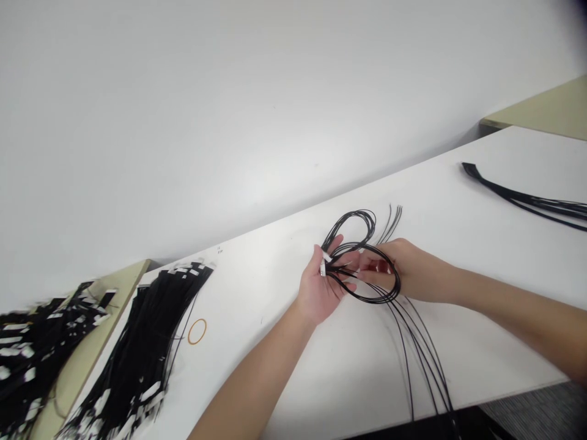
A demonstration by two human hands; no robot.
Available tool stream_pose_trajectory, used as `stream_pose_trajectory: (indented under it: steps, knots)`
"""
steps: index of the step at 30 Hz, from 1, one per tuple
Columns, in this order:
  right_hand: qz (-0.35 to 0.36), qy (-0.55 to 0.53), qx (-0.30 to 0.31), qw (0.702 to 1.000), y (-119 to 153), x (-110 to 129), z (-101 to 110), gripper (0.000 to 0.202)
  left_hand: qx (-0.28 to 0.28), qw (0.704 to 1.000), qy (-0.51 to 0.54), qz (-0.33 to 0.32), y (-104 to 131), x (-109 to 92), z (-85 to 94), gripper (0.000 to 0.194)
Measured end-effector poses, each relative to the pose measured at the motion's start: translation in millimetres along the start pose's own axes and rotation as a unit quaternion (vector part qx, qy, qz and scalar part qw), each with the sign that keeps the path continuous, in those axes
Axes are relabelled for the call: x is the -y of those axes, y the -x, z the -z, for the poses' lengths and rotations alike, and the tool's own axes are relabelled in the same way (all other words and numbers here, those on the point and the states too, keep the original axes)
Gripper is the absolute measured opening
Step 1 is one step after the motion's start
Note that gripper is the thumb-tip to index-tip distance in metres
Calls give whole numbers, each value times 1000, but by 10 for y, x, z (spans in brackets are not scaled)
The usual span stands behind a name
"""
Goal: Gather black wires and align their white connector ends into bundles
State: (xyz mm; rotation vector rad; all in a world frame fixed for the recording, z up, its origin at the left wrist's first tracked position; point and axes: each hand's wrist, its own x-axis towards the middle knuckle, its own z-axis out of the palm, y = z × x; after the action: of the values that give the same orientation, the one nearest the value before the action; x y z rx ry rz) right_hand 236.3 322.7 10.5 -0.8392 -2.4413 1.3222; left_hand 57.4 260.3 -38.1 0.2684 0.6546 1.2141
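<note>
A looped bundle of thin black cables (pixel 398 282) is held above the white table, with white connectors or tags (pixel 323 264) gathered at its left end. My left hand (pixel 323 284), palm up, has its thumb and fingers around that end. On the right, my right hand (pixel 383 266) has its fingers bent in at the loops, pinching some of the strands; which ones is partly hidden. Loose cable ends stick up behind the right hand, and other strands hang down past the table's front edge.
A thick pile of black cables with white ends (pixel 147 342) lies on the table's left, near an orange rubber band (pixel 197 331). Another cable pile (pixel 32 354) covers a yellowish surface further left. More black cables (pixel 527 198) lie at right. A white wall (pixel 257 110) stands behind.
</note>
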Motion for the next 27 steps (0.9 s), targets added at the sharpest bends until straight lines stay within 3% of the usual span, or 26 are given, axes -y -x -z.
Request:
stream_pose_trajectory:
  steps: [3, 8, 12, 16, 18, 23, 27]
  knots:
    - [-4, -65, -3, 998, -10, -45, 32, 20, 5, 1000, -7, 1, 0, 0, -2, 48]
    - [-101, -202, -1, 974, -27, -138, 153, 26, 0, 1000, -15, 3, -6, 1, -4, 51]
    - [-126, -376, -72, 915, -40, -169, 269, 22, -13, 999, -31, 13, -12, 0, -19, 53]
    - [-106, -527, -92, 838, -45, -183, 350, 15, -21, 999, -35, 16, -19, -3, -30, 53]
    - [-82, -559, -106, 818, -46, -190, 365, 16, -19, 999, -41, 13, -23, -2, -27, 53]
    - [-48, -439, -253, 861, -77, -208, 295, 20, -14, 998, -64, 3, -21, 6, -20, 58]
    - [-3, -377, -346, 859, -99, -204, 232, 26, 0, 998, -60, 4, -13, 9, -29, 57]
